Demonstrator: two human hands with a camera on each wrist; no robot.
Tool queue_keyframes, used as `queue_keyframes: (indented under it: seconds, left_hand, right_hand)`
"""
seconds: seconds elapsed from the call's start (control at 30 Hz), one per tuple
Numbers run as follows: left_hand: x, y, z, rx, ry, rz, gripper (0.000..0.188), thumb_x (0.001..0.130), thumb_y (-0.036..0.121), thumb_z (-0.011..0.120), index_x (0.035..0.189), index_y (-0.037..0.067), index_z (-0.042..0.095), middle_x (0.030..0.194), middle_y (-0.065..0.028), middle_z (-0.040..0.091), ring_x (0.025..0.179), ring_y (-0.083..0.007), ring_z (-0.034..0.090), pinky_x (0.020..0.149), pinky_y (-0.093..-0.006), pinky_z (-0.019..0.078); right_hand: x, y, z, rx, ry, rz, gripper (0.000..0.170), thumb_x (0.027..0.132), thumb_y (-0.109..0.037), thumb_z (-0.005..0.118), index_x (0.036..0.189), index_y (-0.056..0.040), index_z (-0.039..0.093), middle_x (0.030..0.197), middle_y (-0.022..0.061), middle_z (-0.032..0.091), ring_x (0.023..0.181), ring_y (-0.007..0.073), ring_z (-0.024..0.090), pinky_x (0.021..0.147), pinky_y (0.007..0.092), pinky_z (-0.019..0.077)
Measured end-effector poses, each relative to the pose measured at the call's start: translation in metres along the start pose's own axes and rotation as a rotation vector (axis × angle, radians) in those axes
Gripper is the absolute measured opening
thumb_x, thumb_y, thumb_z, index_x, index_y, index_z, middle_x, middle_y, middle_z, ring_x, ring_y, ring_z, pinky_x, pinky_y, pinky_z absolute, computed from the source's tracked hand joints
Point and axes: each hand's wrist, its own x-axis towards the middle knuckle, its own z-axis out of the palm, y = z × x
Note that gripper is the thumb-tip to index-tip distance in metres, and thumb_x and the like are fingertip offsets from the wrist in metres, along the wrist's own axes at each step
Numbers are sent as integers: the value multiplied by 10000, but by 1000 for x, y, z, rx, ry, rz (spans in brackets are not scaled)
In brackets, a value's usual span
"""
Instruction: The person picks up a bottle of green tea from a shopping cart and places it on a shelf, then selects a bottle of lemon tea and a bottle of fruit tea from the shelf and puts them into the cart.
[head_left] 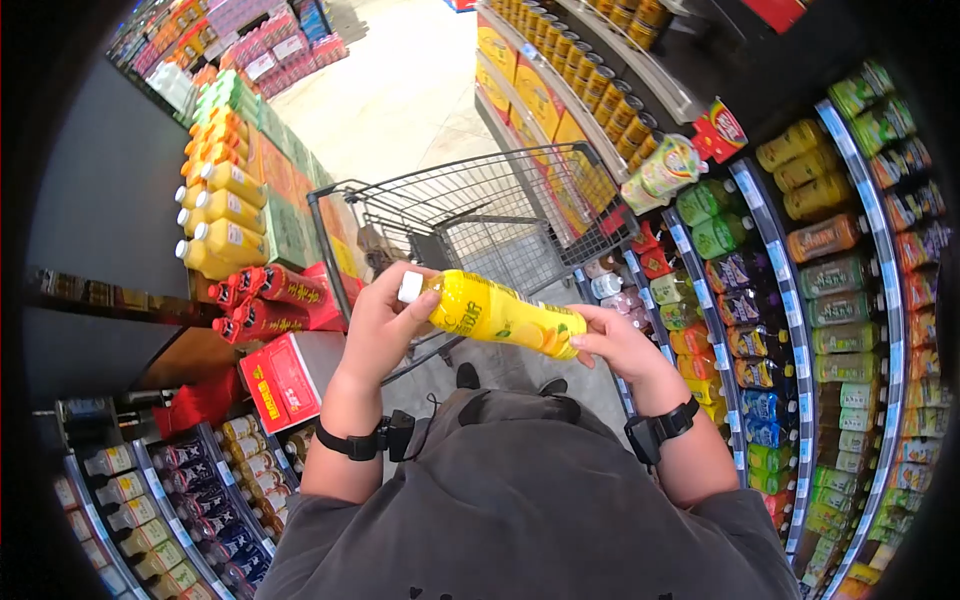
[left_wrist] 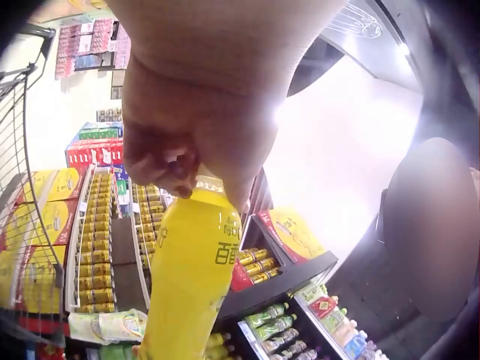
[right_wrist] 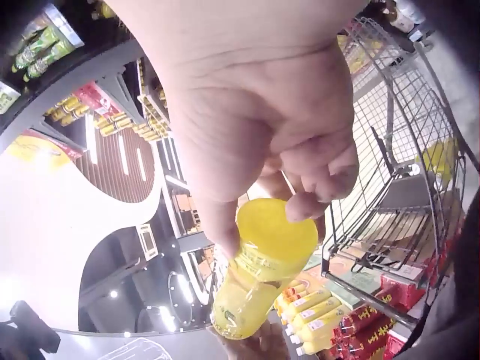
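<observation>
A yellow bottle with a white cap and fruit pictures on its label lies slantwise between the two hands in the head view. Just below the cap, the left hand grips its neck end. Thumb and fingers of the right hand pinch the base end. In the left wrist view the bottle hangs below the left hand, fingers curled at its neck. From the right wrist, the base of the bottle faces the camera, held by the right hand.
A wire shopping cart stands just ahead of the person. Shelves of bottled drinks rise on the right, more at lower left. Orange juice bottles and a red box stand to the left. Canned drinks line a shelf beyond the cart.
</observation>
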Motion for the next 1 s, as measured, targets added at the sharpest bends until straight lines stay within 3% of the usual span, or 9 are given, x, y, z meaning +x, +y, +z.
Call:
queue_keyframes:
  seconds: [0.2,0.23,0.37,0.47,0.53,0.67,0.87,0.93,1.0]
  left_hand:
    - [-1,-18,-54,59,181,95,215,990,216,685,1077,26,635,768,22,611,682,-25,533,598,-214,421]
    - [-1,-19,-60,67,195,98,210,1000,221,673,1060,23,636,745,22,599,635,-28,507,561,-229,399]
    - [-2,-17,-74,54,227,51,215,1000,230,671,1017,18,644,699,11,584,608,-32,500,536,-236,384]
    - [5,-17,-81,172,248,43,215,987,225,682,970,14,648,668,-13,589,588,-56,506,523,-260,391]
    - [11,-17,-84,413,265,151,201,969,210,698,951,15,650,654,-40,599,587,-79,521,533,-276,402]
    - [31,-33,-83,364,274,70,185,955,200,709,965,22,656,669,-51,615,583,-97,518,541,-286,406]
    - [78,-53,-76,401,254,-22,162,949,176,701,1000,26,667,663,-33,599,588,-65,498,545,-267,396]
    - [99,-64,-68,380,256,-101,159,946,163,698,1021,27,666,655,-22,585,582,-51,489,539,-255,390]
    - [123,-82,-61,371,257,-162,169,946,162,701,1046,30,671,660,-27,594,592,-47,511,545,-256,408]
  right_hand:
    - [64,-8,36,176,88,19,428,1044,-348,562,1241,27,622,883,18,650,602,77,526,552,231,427]
    - [71,-15,47,178,122,29,437,1063,-385,521,1171,19,647,795,13,617,569,89,506,539,244,418]
    - [96,-6,46,210,125,81,443,1071,-394,501,1113,16,662,714,8,575,546,101,487,538,251,413]
    - [107,-3,44,217,101,105,456,1075,-405,492,1093,14,670,625,2,514,529,111,475,535,262,411]
    - [114,-3,42,234,85,143,459,1075,-413,492,1080,10,669,586,-6,478,519,113,463,534,267,409]
    - [139,0,28,267,100,236,457,1076,-420,489,1072,-1,671,584,-7,476,529,115,465,543,272,414]
    - [199,20,-16,262,-28,306,459,1091,-417,426,1189,-26,646,775,11,606,604,113,511,562,261,433]
    - [222,30,-31,285,-96,384,457,1106,-385,365,1336,-48,572,1059,40,663,662,110,522,613,268,442]
    - [248,51,-46,326,-97,441,459,1107,-387,364,1366,-56,549,1084,36,661,665,105,534,608,264,449]
